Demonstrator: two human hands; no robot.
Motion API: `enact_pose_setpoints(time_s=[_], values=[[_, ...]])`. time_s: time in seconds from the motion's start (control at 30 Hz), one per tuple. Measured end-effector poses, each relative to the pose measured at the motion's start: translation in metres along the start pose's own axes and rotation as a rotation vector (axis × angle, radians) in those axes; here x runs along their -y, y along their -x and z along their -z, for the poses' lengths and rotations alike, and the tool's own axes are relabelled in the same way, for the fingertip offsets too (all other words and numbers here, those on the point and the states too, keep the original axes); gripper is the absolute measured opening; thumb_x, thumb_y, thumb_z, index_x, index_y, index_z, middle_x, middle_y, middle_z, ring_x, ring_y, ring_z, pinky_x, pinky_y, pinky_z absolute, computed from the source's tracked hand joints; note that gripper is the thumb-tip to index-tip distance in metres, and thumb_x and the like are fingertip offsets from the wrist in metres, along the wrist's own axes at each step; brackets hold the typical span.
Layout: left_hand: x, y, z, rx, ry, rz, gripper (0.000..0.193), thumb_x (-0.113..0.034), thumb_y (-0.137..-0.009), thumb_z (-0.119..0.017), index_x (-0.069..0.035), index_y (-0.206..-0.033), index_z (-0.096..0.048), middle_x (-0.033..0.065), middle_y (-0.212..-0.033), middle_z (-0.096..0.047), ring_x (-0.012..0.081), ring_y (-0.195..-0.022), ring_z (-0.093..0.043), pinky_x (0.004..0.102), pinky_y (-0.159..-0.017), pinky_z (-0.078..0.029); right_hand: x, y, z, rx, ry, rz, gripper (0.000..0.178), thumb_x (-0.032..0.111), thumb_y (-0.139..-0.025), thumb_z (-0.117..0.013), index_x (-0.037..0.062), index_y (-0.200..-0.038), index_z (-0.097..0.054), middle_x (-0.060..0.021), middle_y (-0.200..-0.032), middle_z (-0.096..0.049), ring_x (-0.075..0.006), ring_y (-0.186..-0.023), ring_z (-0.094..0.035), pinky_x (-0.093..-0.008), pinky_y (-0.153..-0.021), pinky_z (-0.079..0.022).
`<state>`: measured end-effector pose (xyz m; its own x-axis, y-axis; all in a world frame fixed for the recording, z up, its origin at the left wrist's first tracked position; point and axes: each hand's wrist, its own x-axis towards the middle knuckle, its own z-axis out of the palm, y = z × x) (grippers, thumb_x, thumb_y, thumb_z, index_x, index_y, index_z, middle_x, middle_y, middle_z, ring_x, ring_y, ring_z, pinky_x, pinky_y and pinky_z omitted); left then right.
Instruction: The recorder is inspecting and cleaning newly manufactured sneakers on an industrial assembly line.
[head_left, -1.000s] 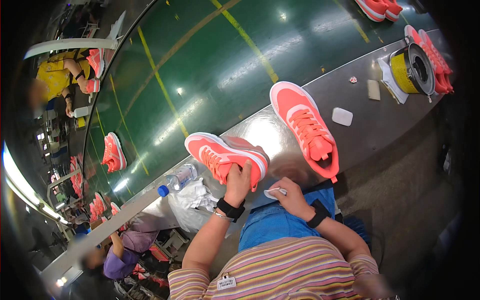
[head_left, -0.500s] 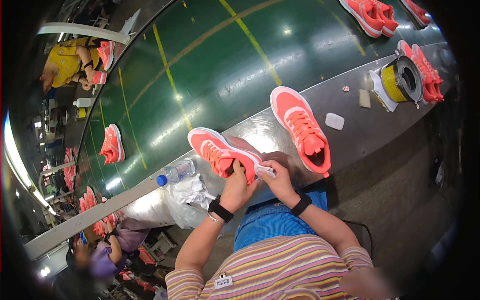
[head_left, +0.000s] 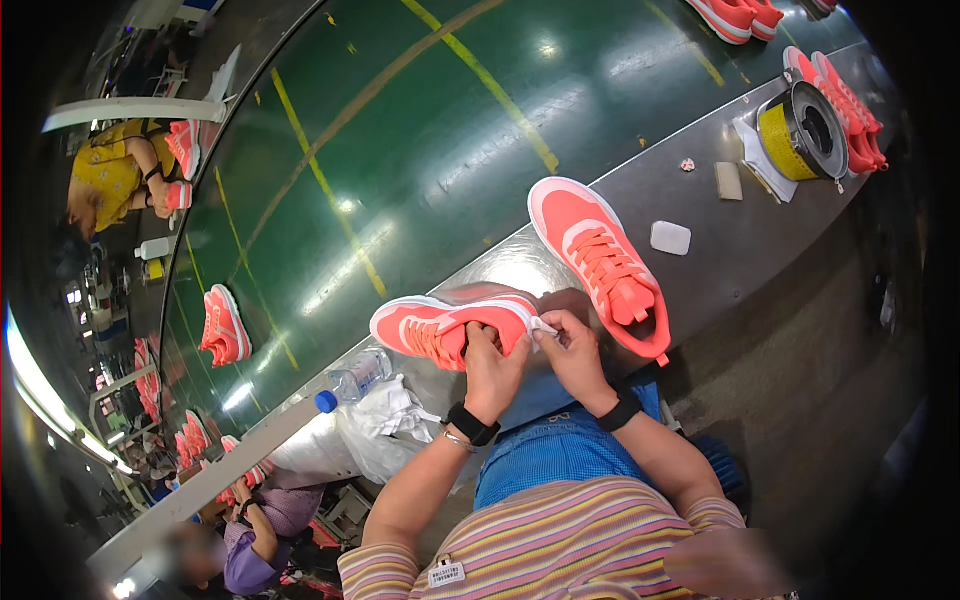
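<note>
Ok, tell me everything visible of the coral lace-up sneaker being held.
The coral, fabric-looking sneaker has matching laces, paler trim and a white sole. Over the grey metal ledge, its toe points left and its opening tips toward the person. The left hand grips its collar; the right hand holds a white cloth at its heel.

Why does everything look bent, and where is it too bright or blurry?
In the head view, the wide lens bows the green belt at left; the same view shows white glare on the metal bench beside the unheld coral shoe and an overexposed light strip far left; there, the left hand and right hand look fairly sharp, but a co-worker's head at lower left is blurred.
</note>
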<state>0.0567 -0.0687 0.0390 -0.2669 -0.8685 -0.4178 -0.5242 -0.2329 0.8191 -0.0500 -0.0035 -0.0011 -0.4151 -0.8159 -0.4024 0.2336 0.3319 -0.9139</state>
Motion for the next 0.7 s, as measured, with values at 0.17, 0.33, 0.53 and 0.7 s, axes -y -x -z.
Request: enact_pose_setpoints(time_s=[0.17,0.33,0.53,0.7], values=[[-0.006,-0.002,0.002,0.043,-0.021,-0.064,0.035,-0.004,-0.080,-0.064,0.006,-0.100,-0.037,0.0159,-0.092,-0.061,0.0179,-0.083,-0.061,0.0278,-0.070,-0.049,0.012,-0.013,0.004,0.016,0.176,0.164,0.013,-0.001,-0.076,-0.062,0.0003,-0.089,-0.058,-0.0115,-0.081,-0.058,-0.0245,-0.074,-0.059,-0.0300,-0.066,-0.046],[-0.005,-0.003,0.003,0.035,-0.068,-0.060,0.034,-0.004,-0.080,-0.063,0.006,-0.100,-0.038,0.0158,-0.092,-0.061,0.0186,-0.081,-0.061,0.0284,-0.070,-0.048,0.025,-0.019,0.002,0.076,0.266,0.206,0.011,-0.004,-0.075,-0.058,-0.0003,-0.084,-0.056,-0.0155,-0.080,-0.055,-0.0334,-0.077,-0.056,-0.0361,-0.069,-0.046],[-0.005,-0.003,0.002,0.029,-0.062,-0.046,0.032,-0.002,-0.081,-0.062,0.006,-0.101,-0.039,0.0153,-0.094,-0.061,0.0179,-0.085,-0.060,0.0277,-0.072,-0.048,0.018,-0.045,-0.011,0.040,0.338,0.397,0.009,-0.001,-0.076,-0.061,-0.0001,-0.085,-0.059,-0.0117,-0.077,-0.054,-0.0254,-0.070,-0.056,-0.0328,-0.062,-0.044],[0.003,0.000,0.000,0.018,0.082,-0.018,0.031,0.000,-0.081,-0.060,0.005,-0.103,-0.039,0.0143,-0.098,-0.060,0.0165,-0.086,-0.060,0.0268,-0.073,-0.048,0.013,-0.006,0.000,-0.021,0.272,0.360,0.006,0.002,-0.079,-0.063,0.0011,-0.084,-0.060,-0.0096,-0.074,-0.052,-0.0223,-0.064,-0.053,-0.0301,-0.057,-0.041]])
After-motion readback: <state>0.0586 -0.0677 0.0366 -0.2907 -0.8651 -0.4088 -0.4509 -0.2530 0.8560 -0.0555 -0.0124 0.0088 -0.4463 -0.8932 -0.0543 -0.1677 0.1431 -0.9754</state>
